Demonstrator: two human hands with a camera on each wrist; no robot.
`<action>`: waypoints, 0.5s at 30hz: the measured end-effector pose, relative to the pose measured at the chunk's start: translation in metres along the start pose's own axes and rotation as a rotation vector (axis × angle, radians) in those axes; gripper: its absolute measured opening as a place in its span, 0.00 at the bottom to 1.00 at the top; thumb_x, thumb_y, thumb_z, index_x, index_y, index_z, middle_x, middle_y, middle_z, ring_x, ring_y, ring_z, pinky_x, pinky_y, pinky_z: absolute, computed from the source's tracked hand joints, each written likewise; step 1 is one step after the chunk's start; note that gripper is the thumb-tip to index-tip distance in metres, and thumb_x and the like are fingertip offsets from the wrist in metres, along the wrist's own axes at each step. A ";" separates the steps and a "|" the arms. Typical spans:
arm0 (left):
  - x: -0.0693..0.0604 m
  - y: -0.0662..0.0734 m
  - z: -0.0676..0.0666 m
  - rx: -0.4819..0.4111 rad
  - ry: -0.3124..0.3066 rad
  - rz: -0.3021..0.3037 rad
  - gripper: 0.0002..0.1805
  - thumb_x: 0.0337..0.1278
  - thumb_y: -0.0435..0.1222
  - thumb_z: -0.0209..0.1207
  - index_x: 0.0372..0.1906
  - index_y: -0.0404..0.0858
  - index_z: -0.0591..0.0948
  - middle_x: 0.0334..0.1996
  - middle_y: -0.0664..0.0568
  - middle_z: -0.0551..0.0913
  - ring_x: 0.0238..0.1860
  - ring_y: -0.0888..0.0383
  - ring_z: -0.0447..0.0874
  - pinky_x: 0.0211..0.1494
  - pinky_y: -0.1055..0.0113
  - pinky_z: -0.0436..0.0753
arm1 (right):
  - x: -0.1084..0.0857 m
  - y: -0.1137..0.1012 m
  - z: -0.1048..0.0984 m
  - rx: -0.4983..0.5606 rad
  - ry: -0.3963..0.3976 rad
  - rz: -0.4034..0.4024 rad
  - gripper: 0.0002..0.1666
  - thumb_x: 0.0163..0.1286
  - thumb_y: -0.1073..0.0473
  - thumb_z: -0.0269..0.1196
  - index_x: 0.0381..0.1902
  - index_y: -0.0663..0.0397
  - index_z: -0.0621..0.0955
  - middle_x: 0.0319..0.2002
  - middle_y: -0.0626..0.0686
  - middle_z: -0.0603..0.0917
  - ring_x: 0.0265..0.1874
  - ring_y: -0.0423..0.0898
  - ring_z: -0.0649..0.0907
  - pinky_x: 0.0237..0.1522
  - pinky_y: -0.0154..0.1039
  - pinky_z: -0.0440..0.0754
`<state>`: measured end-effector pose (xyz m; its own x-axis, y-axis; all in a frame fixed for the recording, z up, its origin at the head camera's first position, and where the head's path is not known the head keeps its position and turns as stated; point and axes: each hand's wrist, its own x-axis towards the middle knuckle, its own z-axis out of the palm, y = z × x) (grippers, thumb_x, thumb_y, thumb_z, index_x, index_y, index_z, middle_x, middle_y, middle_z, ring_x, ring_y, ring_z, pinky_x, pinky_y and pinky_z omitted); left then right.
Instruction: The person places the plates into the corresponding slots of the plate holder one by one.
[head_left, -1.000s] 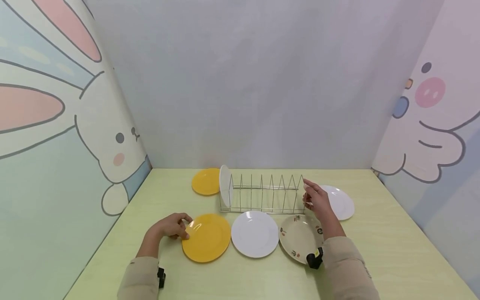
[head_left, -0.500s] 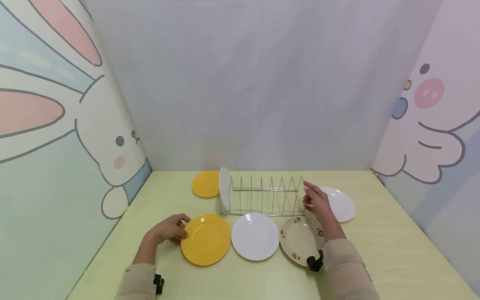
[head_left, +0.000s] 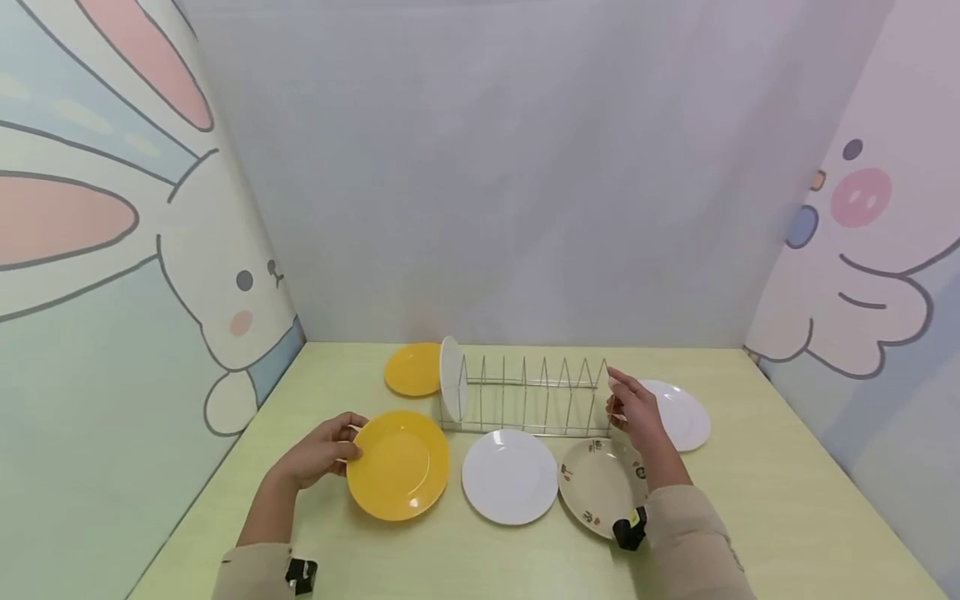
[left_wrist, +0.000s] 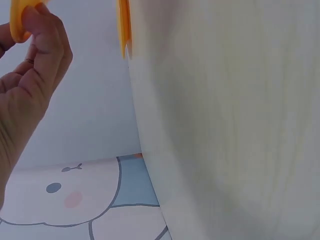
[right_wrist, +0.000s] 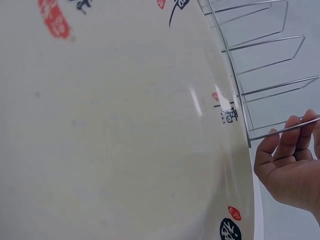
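My left hand (head_left: 318, 454) pinches the left rim of a yellow plate (head_left: 397, 465), which is raised off the table and tilted; in the left wrist view the left hand (left_wrist: 32, 75) has thumb and fingers on the rim of the yellow plate (left_wrist: 19, 20). The wire rack (head_left: 525, 432) stands behind the front plates, with a white plate (head_left: 452, 379) upright at its left end. At the rack's right end, my right hand (head_left: 637, 412) grips the end wire. The right wrist view shows the right hand (right_wrist: 292, 165) with its fingers around the wire of the rack (right_wrist: 243, 102).
A white plate (head_left: 510, 477) and a patterned beige plate (head_left: 600, 483) lie in front of the rack. Another yellow plate (head_left: 412, 369) lies behind at the left, another white plate (head_left: 682, 417) at the right. Printed walls enclose the table (head_left: 480, 567) on both sides and behind.
The left hand has lifted the front yellow plate and shifted it slightly left, widening the space between it and the white plate. My right hand stays at the rack's end.
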<state>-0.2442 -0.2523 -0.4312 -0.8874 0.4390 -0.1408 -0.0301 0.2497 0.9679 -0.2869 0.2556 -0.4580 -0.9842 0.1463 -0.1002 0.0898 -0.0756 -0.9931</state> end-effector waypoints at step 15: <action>-0.006 0.008 0.023 0.000 0.105 0.017 0.22 0.53 0.24 0.54 0.54 0.28 0.64 0.36 0.41 0.70 0.31 0.49 0.78 0.31 0.58 0.82 | -0.001 0.001 0.000 -0.002 -0.004 -0.011 0.28 0.72 0.49 0.52 0.67 0.50 0.65 0.25 0.48 0.72 0.24 0.44 0.74 0.30 0.38 0.75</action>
<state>-0.2282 -0.2336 -0.4274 -0.9310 0.3504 -0.1020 -0.0149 0.2427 0.9700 -0.2858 0.2550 -0.4593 -0.9857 0.1432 -0.0891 0.0794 -0.0717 -0.9943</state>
